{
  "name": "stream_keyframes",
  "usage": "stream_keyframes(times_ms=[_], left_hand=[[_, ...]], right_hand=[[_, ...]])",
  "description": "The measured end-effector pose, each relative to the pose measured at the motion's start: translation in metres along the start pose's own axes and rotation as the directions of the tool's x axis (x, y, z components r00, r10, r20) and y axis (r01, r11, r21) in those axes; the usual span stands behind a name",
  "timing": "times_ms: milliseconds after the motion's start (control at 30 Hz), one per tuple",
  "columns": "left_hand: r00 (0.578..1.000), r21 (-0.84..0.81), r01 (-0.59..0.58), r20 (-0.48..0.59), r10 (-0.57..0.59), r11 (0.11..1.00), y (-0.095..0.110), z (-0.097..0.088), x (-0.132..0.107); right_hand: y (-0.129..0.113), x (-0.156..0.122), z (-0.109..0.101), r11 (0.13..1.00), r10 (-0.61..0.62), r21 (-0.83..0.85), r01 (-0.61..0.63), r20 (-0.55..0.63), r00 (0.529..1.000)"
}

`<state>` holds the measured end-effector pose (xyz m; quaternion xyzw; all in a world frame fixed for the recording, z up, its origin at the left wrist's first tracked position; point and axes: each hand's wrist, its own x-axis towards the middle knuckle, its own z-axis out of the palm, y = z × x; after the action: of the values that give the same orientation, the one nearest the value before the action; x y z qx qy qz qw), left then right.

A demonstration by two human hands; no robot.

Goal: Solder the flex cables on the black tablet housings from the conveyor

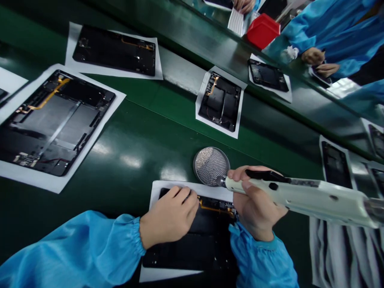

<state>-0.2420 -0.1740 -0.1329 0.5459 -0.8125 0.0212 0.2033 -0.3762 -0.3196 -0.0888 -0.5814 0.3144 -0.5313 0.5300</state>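
An open black tablet chassis (pixel 204 240) lies on a white sheet (pixel 168 274) right in front of me. My left hand (pixel 171 218) rests curled on its upper left corner, fingers pressed down on the frame. My right hand (pixel 255 204) is closed round a white electric screwdriver (pixel 303 198), whose tip points left at a round metal dish of screws (pixel 211 166) just above the tablet. Both arms wear blue sleeves.
Several more opened tablets on white sheets lie along the green conveyor belt (pixel 135 136), the largest at the left (pixel 51 124). Across the belt, another person in blue (pixel 330 36) works with both hands beside a red box (pixel 263 30).
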Motion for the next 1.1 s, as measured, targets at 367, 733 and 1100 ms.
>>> stream_keyframes(times_ms=[367, 733, 1100], left_hand=[[0.997, -0.053, 0.066, 0.032, -0.064, 0.996, 0.002, 0.005, 0.003], [0.998, -0.05, 0.051, 0.045, -0.049, 0.997, 0.003, 0.007, 0.0], [0.987, -0.101, 0.125, -0.092, -0.135, 0.987, 0.001, 0.008, 0.0]], right_hand=[[0.004, 0.0, 0.001, 1.0, -0.012, -0.017, 0.013, 0.024, 1.0], [0.004, -0.001, 0.003, 0.999, 0.037, -0.014, -0.037, 0.018, 0.999], [-0.025, -0.012, 0.001, 0.997, 0.03, 0.073, -0.037, 0.1, 0.995]])
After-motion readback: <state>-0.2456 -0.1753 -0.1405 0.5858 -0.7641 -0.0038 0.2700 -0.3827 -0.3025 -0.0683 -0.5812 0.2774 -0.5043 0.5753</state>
